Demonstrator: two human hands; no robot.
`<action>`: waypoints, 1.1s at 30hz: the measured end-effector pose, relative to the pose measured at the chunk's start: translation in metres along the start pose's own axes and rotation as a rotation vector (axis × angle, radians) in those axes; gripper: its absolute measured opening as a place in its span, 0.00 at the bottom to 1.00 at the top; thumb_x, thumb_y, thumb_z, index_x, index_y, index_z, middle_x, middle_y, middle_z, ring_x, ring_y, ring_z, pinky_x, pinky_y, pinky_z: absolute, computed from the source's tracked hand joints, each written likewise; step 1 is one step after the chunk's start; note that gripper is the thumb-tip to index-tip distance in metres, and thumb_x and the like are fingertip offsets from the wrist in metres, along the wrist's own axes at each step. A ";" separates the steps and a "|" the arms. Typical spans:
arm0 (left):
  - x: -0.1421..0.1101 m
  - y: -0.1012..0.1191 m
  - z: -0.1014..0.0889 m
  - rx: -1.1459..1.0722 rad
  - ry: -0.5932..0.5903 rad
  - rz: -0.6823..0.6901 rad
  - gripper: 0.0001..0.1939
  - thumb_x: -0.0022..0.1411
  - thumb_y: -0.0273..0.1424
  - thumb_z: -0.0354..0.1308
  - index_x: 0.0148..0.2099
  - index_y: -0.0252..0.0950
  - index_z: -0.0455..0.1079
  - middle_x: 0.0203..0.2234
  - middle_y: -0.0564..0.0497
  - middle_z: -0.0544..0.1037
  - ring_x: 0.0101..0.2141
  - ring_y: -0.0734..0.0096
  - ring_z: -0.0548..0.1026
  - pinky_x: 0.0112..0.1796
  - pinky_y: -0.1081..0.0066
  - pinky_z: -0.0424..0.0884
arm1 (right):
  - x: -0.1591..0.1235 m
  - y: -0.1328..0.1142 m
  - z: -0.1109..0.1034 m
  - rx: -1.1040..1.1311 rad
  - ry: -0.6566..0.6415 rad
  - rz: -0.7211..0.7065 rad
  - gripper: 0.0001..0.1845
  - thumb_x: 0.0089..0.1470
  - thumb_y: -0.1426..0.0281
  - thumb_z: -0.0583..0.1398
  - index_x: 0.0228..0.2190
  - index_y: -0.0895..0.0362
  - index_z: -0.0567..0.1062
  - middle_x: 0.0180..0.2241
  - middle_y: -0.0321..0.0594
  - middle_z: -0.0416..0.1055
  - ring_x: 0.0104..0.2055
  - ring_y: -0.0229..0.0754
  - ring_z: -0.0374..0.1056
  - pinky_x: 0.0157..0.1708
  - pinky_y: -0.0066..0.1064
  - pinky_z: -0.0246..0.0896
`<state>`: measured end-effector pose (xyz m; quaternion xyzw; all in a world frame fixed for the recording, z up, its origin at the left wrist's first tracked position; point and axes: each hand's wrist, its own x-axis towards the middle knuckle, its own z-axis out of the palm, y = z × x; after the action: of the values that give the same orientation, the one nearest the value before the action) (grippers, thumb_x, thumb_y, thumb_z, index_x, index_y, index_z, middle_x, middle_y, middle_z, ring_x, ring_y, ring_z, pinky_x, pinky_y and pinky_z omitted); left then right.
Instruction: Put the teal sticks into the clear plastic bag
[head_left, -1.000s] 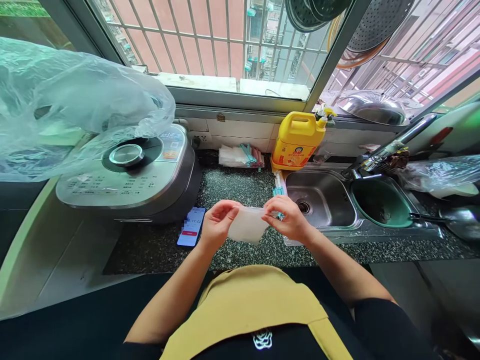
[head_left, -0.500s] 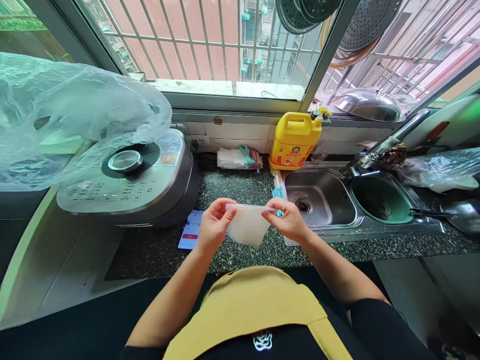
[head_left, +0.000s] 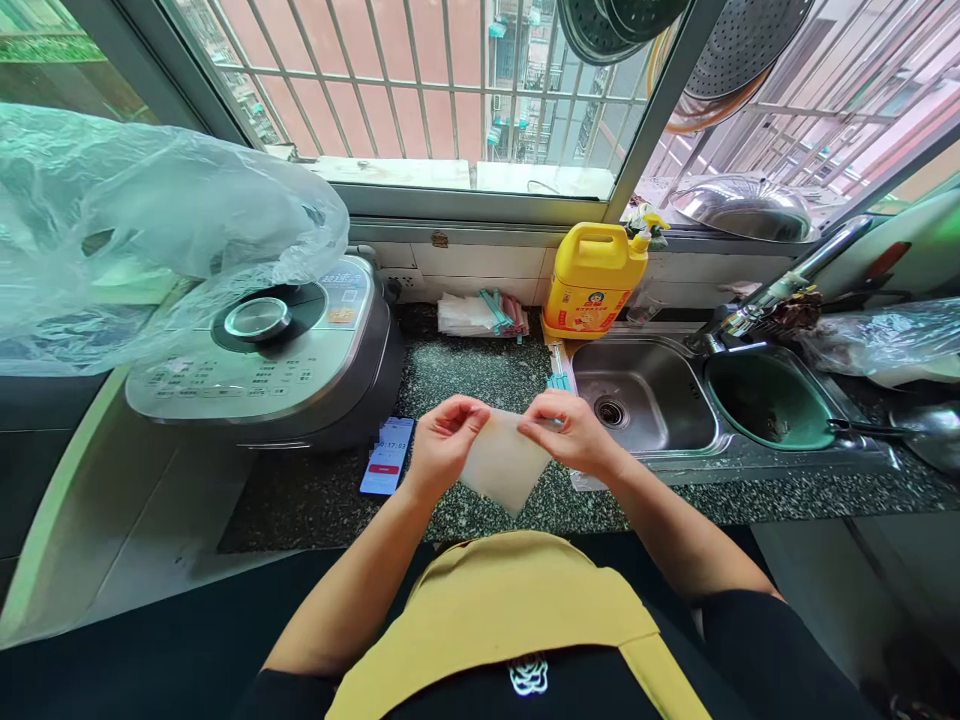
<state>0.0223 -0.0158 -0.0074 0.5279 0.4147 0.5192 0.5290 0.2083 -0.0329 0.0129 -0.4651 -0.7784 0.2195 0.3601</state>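
Both my hands hold a small clear zip bag (head_left: 501, 466) above the speckled dark counter (head_left: 465, 380). My left hand (head_left: 444, 445) pinches the bag's top left corner. My right hand (head_left: 570, 432) pinches its top right edge, fingers pressed together. The bag hangs down between them, translucent white, and looks empty. A phone (head_left: 387, 456) with a lit screen lies on the counter just left of my left hand.
A silver rice cooker (head_left: 277, 355) stands at left under a big clear plastic bag (head_left: 142, 230). A yellow detergent jug (head_left: 594, 280) stands by the steel sink (head_left: 645, 400); a green basin (head_left: 769, 410) sits right of it. More zip bags (head_left: 480, 313) lie by the wall.
My hands have come closer together along the bag's top edge, and the bag hangs a little lower and more slack.
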 end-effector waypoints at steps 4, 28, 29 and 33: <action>0.004 -0.002 -0.008 -0.028 0.093 0.004 0.16 0.46 0.42 0.66 0.24 0.34 0.72 0.20 0.53 0.73 0.22 0.76 0.68 0.24 0.77 0.66 | -0.014 0.015 -0.009 0.042 0.021 0.050 0.16 0.56 0.65 0.57 0.20 0.57 0.71 0.20 0.37 0.70 0.26 0.38 0.63 0.28 0.31 0.58; -0.003 -0.046 -0.041 0.316 -0.222 0.023 0.24 0.53 0.52 0.55 0.21 0.35 0.66 0.17 0.53 0.68 0.21 0.74 0.65 0.24 0.74 0.62 | 0.032 0.013 -0.022 0.044 0.032 0.094 0.09 0.50 0.72 0.58 0.20 0.58 0.72 0.21 0.36 0.69 0.24 0.35 0.62 0.25 0.27 0.55; 0.000 -0.041 -0.039 0.328 -0.219 0.075 0.22 0.51 0.51 0.58 0.27 0.34 0.70 0.24 0.49 0.73 0.27 0.71 0.69 0.29 0.72 0.66 | 0.033 0.012 -0.021 0.046 0.010 0.107 0.08 0.50 0.72 0.58 0.21 0.58 0.73 0.21 0.36 0.69 0.25 0.35 0.62 0.25 0.27 0.55; 0.015 -0.013 -0.020 0.301 -0.207 0.157 0.23 0.51 0.44 0.61 0.46 0.35 0.71 0.38 0.45 0.76 0.37 0.65 0.72 0.39 0.69 0.68 | 0.038 0.004 -0.015 0.061 -0.108 0.142 0.08 0.49 0.72 0.58 0.21 0.59 0.73 0.21 0.36 0.68 0.25 0.34 0.60 0.26 0.26 0.54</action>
<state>0.0061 0.0023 -0.0209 0.6825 0.3886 0.4337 0.4418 0.2100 0.0030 0.0334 -0.4954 -0.7546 0.2927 0.3153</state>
